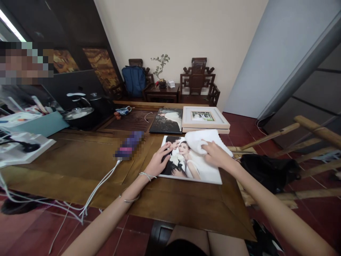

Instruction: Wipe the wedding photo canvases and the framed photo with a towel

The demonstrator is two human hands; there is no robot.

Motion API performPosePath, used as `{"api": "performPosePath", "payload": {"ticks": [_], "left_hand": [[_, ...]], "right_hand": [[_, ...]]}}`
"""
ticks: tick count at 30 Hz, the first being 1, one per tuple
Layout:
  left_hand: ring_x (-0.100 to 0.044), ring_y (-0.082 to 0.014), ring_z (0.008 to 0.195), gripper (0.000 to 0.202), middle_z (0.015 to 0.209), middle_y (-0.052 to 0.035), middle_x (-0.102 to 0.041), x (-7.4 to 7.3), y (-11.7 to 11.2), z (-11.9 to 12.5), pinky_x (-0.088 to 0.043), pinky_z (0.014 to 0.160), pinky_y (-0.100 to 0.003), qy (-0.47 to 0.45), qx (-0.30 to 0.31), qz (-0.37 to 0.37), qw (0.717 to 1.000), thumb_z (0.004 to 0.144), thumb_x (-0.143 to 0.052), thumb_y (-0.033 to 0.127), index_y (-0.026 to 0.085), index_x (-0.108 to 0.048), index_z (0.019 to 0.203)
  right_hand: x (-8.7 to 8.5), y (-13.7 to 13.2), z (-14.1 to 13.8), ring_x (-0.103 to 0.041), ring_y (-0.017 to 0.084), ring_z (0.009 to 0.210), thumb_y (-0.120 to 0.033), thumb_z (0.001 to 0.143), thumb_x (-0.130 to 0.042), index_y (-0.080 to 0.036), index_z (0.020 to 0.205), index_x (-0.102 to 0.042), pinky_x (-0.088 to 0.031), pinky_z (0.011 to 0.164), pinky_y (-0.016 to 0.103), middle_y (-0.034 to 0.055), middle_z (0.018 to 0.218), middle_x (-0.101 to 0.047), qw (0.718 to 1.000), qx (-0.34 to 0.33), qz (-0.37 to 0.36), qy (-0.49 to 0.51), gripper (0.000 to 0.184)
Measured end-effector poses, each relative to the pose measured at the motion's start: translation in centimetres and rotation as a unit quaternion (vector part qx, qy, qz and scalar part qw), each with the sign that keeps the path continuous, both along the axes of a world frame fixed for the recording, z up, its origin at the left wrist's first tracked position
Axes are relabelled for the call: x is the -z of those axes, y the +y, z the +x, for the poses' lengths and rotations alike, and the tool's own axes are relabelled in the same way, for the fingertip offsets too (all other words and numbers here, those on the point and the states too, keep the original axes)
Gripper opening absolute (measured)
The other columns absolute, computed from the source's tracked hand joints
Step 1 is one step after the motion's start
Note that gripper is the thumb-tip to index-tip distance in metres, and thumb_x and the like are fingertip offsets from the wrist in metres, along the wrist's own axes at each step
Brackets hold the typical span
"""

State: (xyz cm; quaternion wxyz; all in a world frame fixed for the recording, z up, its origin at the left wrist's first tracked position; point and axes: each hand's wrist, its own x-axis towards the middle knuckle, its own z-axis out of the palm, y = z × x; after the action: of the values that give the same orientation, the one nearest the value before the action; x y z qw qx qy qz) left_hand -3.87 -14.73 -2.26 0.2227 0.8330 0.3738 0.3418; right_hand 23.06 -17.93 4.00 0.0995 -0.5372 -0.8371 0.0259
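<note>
A wedding photo panel [207,170] lies flat near the front right of the wooden table [191,202]. My left hand [160,158] rests on its left edge with the fingers stretched out. On its upper right part, my right hand [214,153] presses a folded white cloth [199,137], with the fingers closed on it. The cloth hides that corner of the panel. Behind lie a dark photo panel [166,121] and framed pictures in a stack, the top one a pale wooden photo frame [223,119].
A phone [129,145] on a white cable lies left of the panel. Farther left are a white power strip [26,149], a blue-green box [50,124] of pens and a lidded pot [80,115]. A bamboo chair [317,131] with a black bag [269,172] stands right.
</note>
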Motion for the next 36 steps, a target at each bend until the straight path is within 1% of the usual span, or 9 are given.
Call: {"api": "performPosePath", "payload": {"ticks": [3,6,10,14,19,24,28,32,36], "left_hand": [[-0.033,-0.0207,0.132,0.038,0.139,-0.0072,-0.044,-0.1,-0.1,0.0,-0.027,0.11,-0.042,-0.008,0.001,0.002,1.0,0.088,-0.041,0.021,0.019,-0.054,0.124],[-0.034,-0.0212,0.131,0.036,0.138,-0.0071,-0.045,-0.4,-0.3,0.0,-0.028,0.109,-0.042,-0.016,-0.003,0.006,1.0,0.088,-0.042,0.02,0.019,-0.058,0.12],[-0.039,-0.0222,0.128,0.034,0.136,-0.0079,-0.046,-0.6,-0.6,0.1,-0.031,0.108,-0.041,-0.028,-0.012,0.014,0.999,0.087,-0.044,0.019,0.018,-0.061,0.116],[-0.043,-0.0217,0.126,0.037,0.137,-0.0062,-0.046,-0.6,-0.6,0.1,-0.033,0.107,-0.041,-0.033,-0.018,0.016,0.999,0.086,-0.045,0.017,0.021,-0.058,0.12],[-0.041,-0.0209,0.127,0.037,0.136,-0.0072,-0.047,-0.6,-0.4,0.2,-0.031,0.108,-0.041,-0.032,-0.009,0.008,0.999,0.086,-0.044,0.017,0.02,-0.057,0.121],[-0.04,-0.0198,0.128,0.035,0.135,-0.0075,-0.048,-0.7,-0.4,0.0,-0.031,0.108,-0.041,-0.03,0.004,0.007,1.0,0.086,-0.045,0.018,0.02,-0.058,0.119],[-0.04,-0.0202,0.128,0.033,0.136,-0.0062,-0.047,-0.7,-0.3,-0.3,-0.032,0.107,-0.042,-0.018,0.014,0.015,1.0,0.087,-0.045,0.02,0.021,-0.06,0.116],[-0.043,-0.0202,0.126,0.031,0.135,-0.0067,-0.048,-0.9,-0.2,-0.4,-0.034,0.106,-0.041,-0.028,0.014,0.007,1.0,0.087,-0.047,0.021,0.021,-0.061,0.114],[-0.043,-0.0207,0.126,0.03,0.134,-0.007,-0.05,-1.0,-0.3,-0.3,-0.034,0.106,-0.041,-0.044,0.012,-0.005,0.999,0.086,-0.047,0.021,0.021,-0.062,0.113]], "right_hand": [[-0.1,1.5,0.4,-0.054,0.031,0.109,-0.001,0.061,-0.036,-0.012,0.09,-0.062,-0.036,0.094,0.05,0.0183,0.115,-0.06,1.0,0.009,0.005,0.011,0.04],[0.5,0.5,0.5,-0.046,0.032,0.119,-0.001,0.062,-0.036,-0.011,0.091,-0.061,-0.031,0.098,0.052,0.0192,0.12,-0.057,1.0,0.006,0.007,0.008,0.04],[1.3,-4.1,0.0,-0.028,0.032,0.131,-0.002,0.062,-0.04,-0.01,0.085,-0.061,-0.02,0.105,0.057,0.0222,0.135,-0.043,1.0,-0.019,-0.013,0.008,0.032],[1.2,-10.0,-1.2,-0.015,0.029,0.136,0.002,0.056,-0.038,-0.014,0.074,-0.061,-0.013,0.108,0.057,0.0137,0.141,-0.037,0.997,-0.057,-0.038,0.028,0.034],[0.4,-13.4,-2.5,-0.016,0.029,0.136,0.003,0.052,-0.037,-0.016,0.075,-0.061,-0.013,0.107,0.058,0.0084,0.141,-0.039,0.993,-0.071,-0.083,0.034,0.038],[-0.4,-9.3,-1.9,-0.035,0.029,0.128,-0.001,0.061,-0.038,-0.015,0.083,-0.061,-0.03,0.102,0.049,0.0159,0.128,-0.051,0.996,-0.008,-0.08,0.031,0.035],[-0.5,-3.6,-0.7,-0.056,0.027,0.1,-0.004,0.064,-0.038,-0.014,0.089,-0.061,-0.041,0.086,0.038,0.0142,0.101,-0.064,0.998,0.047,-0.041,0.03,0.035],[-0.5,0.6,0.1,-0.06,0.025,0.085,-0.004,0.065,-0.037,-0.012,0.092,-0.061,-0.043,0.074,0.031,0.0138,0.089,-0.065,0.998,0.056,-0.026,0.024,0.037],[-0.1,0.9,0.1,-0.058,0.028,0.096,-0.002,0.064,-0.036,-0.012,0.091,-0.062,-0.042,0.082,0.036,0.0164,0.098,-0.064,0.998,0.051,-0.021,0.019,0.038]]}}
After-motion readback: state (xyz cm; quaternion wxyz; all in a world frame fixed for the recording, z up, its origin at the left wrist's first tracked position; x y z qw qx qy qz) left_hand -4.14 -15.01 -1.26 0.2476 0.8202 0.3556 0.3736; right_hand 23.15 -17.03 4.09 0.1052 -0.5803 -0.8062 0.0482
